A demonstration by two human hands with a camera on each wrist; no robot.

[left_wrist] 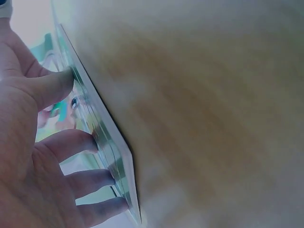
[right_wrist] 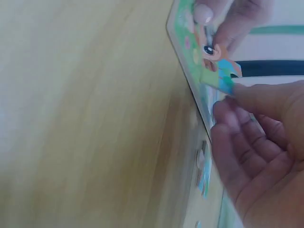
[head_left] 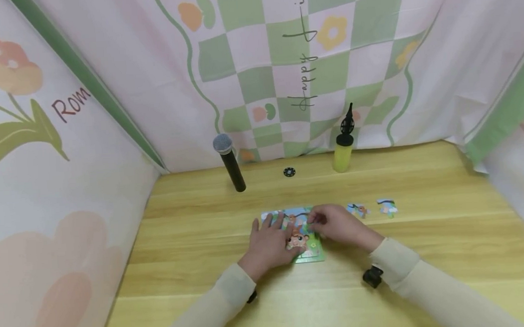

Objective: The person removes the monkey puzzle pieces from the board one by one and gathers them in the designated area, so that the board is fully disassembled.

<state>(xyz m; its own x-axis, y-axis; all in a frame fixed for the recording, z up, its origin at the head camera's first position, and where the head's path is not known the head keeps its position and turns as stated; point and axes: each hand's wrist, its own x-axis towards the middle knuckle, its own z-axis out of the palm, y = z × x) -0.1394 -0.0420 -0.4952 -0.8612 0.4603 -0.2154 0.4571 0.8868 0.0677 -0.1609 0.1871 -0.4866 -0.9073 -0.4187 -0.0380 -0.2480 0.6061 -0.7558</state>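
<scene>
A colourful jigsaw puzzle board lies flat at the middle of the wooden table. My left hand rests flat on its left part, straight fingers pressing along the board's edge. My right hand sits at the board's upper right and pinches a puzzle piece with orange and blue print between thumb and fingers, just over the board. Two loose puzzle pieces lie to the right of the board.
At the back of the table stand a black microphone and a yellow bottle with a black nozzle, with a small black disc between them. Printed cloth walls close in the left, back and right sides.
</scene>
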